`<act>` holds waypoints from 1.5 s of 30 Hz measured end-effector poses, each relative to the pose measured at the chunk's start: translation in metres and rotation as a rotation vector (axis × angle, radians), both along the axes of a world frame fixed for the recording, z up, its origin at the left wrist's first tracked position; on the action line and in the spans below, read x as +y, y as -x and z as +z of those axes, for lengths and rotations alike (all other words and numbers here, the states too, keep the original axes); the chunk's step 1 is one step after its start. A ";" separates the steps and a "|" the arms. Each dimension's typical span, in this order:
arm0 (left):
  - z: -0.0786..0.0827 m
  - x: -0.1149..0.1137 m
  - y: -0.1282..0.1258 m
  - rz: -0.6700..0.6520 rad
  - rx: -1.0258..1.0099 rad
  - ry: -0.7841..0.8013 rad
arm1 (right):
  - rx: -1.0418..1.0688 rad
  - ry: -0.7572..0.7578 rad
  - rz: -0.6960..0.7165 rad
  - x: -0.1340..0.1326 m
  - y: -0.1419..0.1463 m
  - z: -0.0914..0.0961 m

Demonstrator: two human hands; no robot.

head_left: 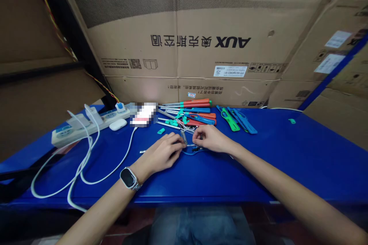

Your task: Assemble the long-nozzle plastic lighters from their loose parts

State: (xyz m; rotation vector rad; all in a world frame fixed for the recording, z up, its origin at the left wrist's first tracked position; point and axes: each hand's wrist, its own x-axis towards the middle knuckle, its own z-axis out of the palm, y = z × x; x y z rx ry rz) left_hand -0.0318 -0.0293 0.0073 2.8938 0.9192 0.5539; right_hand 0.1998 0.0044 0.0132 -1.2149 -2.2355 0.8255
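Note:
My left hand [163, 152], with a watch [128, 178] on its wrist, is closed with the fingertips pinched together. A small silvery cylinder [183, 137] stands out at those fingertips; whether they grip it is hard to see. Just to the right, my right hand [211, 139] is curled in a pinch, and what lies between its fingers is hidden. Below and between both hands, a thin blue wire [189, 153] with a black part [196, 148] lies on the blue table [184, 183]. A bundle of thin pale wires [184, 125] sits just beyond the fingertips.
Behind the hands lie several screwdrivers with red, orange and blue handles [198, 103], and small green pieces [172, 123]. Green and blue plastic tools [240, 120] are to the right. A power strip [86, 127], white cables [89, 153], a white case [117, 124] and a blurred phone [145, 115] occupy the left. Cardboard [172, 15] walls the back.

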 end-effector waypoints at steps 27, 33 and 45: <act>0.007 0.050 0.002 0.180 -0.430 0.069 | -0.567 -0.256 -0.455 0.040 0.056 0.027; 0.005 0.053 0.001 0.192 -0.450 0.091 | -0.450 -0.162 -0.479 0.052 0.056 0.025; 0.011 0.043 -0.005 0.046 -0.431 -0.091 | 0.144 0.102 -0.137 0.025 0.029 0.020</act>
